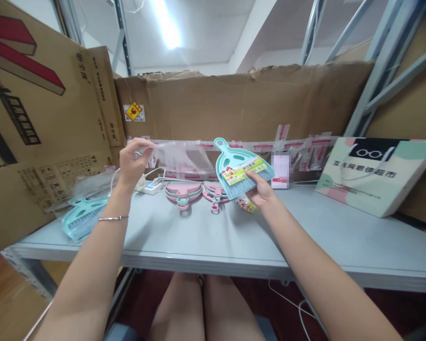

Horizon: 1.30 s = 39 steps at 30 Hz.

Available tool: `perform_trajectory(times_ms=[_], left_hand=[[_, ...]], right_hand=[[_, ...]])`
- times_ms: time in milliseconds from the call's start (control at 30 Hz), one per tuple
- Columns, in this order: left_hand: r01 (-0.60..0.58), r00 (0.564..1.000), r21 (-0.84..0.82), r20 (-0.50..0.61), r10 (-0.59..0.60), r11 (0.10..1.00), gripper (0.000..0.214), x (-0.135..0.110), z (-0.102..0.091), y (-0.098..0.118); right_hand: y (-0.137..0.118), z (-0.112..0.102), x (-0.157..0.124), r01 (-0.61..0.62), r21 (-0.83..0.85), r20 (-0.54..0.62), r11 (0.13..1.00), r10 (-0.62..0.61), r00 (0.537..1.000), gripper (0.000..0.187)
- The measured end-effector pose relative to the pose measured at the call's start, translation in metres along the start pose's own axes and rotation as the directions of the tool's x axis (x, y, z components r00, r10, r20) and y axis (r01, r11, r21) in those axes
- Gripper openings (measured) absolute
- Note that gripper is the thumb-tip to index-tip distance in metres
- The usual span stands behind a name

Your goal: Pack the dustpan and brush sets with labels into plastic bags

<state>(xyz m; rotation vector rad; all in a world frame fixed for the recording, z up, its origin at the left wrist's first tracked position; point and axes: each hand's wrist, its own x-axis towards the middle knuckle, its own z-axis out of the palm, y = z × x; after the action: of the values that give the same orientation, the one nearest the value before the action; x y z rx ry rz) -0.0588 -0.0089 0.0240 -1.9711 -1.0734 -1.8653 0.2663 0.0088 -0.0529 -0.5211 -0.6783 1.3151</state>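
Observation:
My right hand (261,190) grips a light-blue dustpan (230,158) with a brush nested in it, raised above the table. A yellow-green printed label (244,171) wraps across the set. My left hand (134,158) pinches the edge of a clear plastic bag (186,156), which hangs out toward the dustpan. Beneath, two small groups lie on the table: pink dustpans (183,190) stacked together, and pink brushes (215,192) beside them. More printed labels (247,205) rest under my right hand. At the left, a light-blue dustpan and brush set (81,218) lies by clear plastic.
Cardboard (234,104) walls the back of the grey table (206,237). A large printed carton (53,118) stands left, a white printed box (372,175) right. A power strip (152,187) with white cables sits behind my left hand. A phone-like screen (281,170) leans at the back.

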Motion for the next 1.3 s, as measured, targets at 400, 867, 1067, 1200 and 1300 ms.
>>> perform_trajectory(times_ms=[400,867,1067,1200,1300], left_hand=[[-0.008,0.707,0.467,0.628,-0.325,0.884,0.05,-0.05,0.003,-0.046],[-0.247,0.559,0.708,0.662,-0.5,0.661,0.02,-0.048,0.052,0.044],[-0.157,0.837,0.702,0.468,-0.283,0.695,0.025,-0.045,0.07,0.034],[-0.055,0.889,0.673,0.368,-0.271,0.737,0.022,-0.051,0.08,0.022],[-0.024,0.92,0.613,0.322,-0.222,0.79,0.018,-0.058,0.08,0.014]], right_hand=[[0.001,-0.004,0.003,-0.004,0.002,-0.038,1.0,0.004,0.999,0.023],[0.013,-0.004,-0.016,-0.215,-0.093,0.042,0.972,0.22,0.975,0.026],[0.018,0.0,-0.035,-0.269,-0.236,0.077,0.934,0.294,0.953,0.026],[0.02,0.002,-0.038,-0.286,-0.303,0.061,0.909,0.318,0.946,0.027],[0.022,0.001,-0.038,-0.306,-0.342,0.047,0.888,0.342,0.939,0.027]])
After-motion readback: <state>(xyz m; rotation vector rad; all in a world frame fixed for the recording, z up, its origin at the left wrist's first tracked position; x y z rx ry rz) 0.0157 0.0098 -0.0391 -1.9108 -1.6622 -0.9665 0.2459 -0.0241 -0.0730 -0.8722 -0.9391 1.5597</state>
